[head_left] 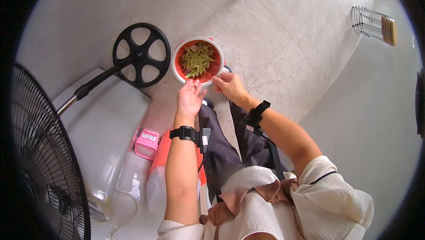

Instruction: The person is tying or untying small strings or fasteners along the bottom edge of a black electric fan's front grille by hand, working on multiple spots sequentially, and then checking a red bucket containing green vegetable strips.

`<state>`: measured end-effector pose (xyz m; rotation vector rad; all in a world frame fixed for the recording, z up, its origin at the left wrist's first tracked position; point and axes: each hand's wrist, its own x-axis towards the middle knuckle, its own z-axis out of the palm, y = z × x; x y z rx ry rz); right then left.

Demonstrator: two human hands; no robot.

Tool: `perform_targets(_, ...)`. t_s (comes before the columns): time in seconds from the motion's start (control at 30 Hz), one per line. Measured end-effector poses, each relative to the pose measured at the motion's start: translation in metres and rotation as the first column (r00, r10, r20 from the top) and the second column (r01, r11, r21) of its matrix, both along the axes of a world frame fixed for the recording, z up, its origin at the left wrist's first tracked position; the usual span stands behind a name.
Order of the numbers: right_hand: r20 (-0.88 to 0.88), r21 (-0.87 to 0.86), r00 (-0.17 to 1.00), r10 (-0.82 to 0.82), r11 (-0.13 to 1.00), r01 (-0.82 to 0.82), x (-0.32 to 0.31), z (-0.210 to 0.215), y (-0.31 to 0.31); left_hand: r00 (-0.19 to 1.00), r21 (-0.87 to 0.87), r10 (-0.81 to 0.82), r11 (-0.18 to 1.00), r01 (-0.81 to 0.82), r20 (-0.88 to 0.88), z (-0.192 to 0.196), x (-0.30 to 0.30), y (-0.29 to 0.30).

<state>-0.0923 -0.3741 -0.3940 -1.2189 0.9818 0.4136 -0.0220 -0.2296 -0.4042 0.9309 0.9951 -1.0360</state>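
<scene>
A round orange-red basin [179,61] with a white rim stands on the tiled floor in front of my knees. It holds a heap of green vegetable pieces [196,59]. My left hand [190,98] hovers flat and open just below the basin's near rim, palm up, holding nothing. My right hand [229,85] is at the basin's near right rim with fingers curled; whether it pinches a piece or grips the rim I cannot tell. Both wrists wear black bands.
A standing fan's black round base [141,54] sits left of the basin, its pole [95,83] running to the fan grille [42,160] at lower left. A pink box [146,144] and white appliance [104,125] lie left. A wire rack [374,24] stands far right.
</scene>
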Motion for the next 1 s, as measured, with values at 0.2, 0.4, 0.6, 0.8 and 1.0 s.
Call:
perform_targets(0.2,0.019,0.131,0.99,-0.138,0.982,0.135,0.001,-0.051,-0.003,0.996,-0.094,-0.073,0.993,0.069,-0.042,-0.044,0.012,-0.02)
perform_targets(0.4,-0.114,0.206,0.983,-0.147,0.964,0.168,0.008,-0.064,-0.005,0.99,0.371,-0.138,0.92,0.127,0.004,-0.065,0.012,-0.021)
perform_targets(0.6,-0.119,0.064,0.993,-0.013,0.998,0.021,0.009,-0.062,-0.012,0.902,0.699,-0.393,0.695,0.167,0.176,-0.064,0.01,-0.031)
perform_targets(0.8,-0.093,0.018,0.996,0.001,1.0,0.001,0.011,-0.066,-0.018,0.898,0.554,-0.371,0.811,0.189,0.237,-0.078,0.011,-0.022)
perform_targets(1.0,-0.08,-0.008,0.996,0.038,0.999,-0.039,0.016,-0.071,-0.016,0.854,0.646,-0.511,0.687,0.332,0.104,-0.059,0.024,-0.023)
